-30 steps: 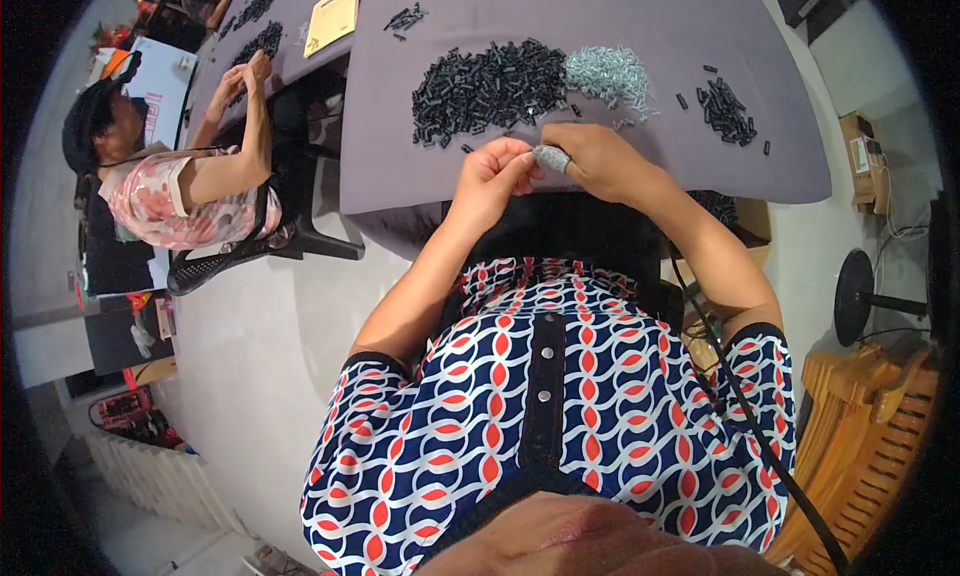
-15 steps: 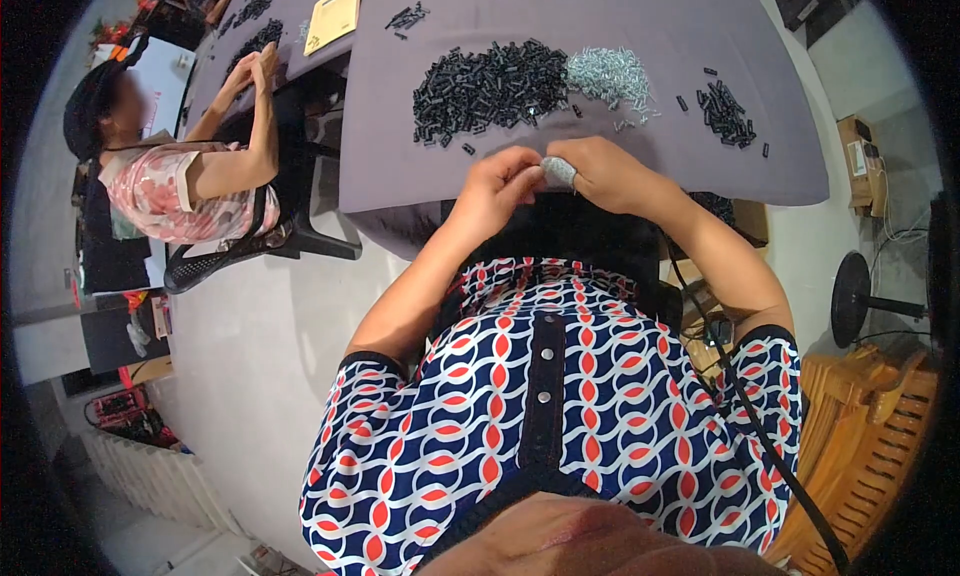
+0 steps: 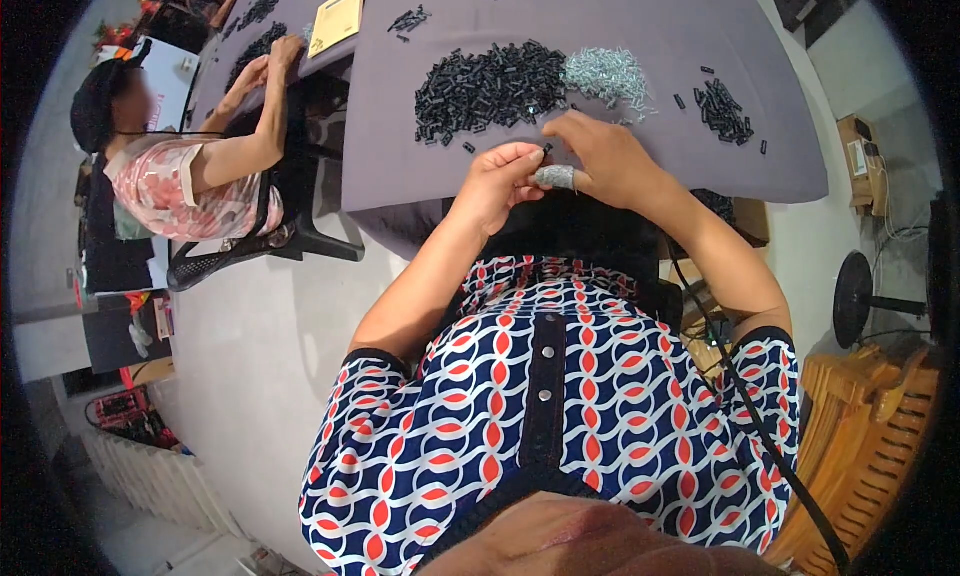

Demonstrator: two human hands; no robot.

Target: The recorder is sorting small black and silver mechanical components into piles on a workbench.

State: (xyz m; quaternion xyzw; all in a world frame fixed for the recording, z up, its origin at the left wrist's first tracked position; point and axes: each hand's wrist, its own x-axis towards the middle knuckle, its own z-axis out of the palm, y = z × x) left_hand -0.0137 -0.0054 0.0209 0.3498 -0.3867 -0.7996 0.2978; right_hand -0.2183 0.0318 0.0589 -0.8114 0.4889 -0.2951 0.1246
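My left hand [image 3: 498, 184] is at the table's near edge, thumb and fingers pinched on a small black cylindrical piece [image 3: 547, 150]. Close against it is my right hand [image 3: 615, 164], its index finger lifted away from the thumb. A grey wrapping [image 3: 556, 177] covers that thumb, whose tip is by the left fingertips. Nothing shows between the right fingers. Beyond my hands lies a large pile of black cylindrical pieces [image 3: 488, 91]. Touching its right side is a heap of small, shiny, pale pieces [image 3: 606, 76].
A smaller black pile [image 3: 724, 114] is at the right on the grey tablecloth [image 3: 690, 161]. A yellow booklet [image 3: 337, 21] lies far left. A co-worker [image 3: 195, 181] in a cap sits left, hands over another pile. A wooden chair [image 3: 865, 426] and a black fan [image 3: 852, 298] stand right.
My right index finger has lifted away from the thumb, and the hands have parted slightly, so the black piece in my left fingers now shows. The co-worker's hands have moved apart.
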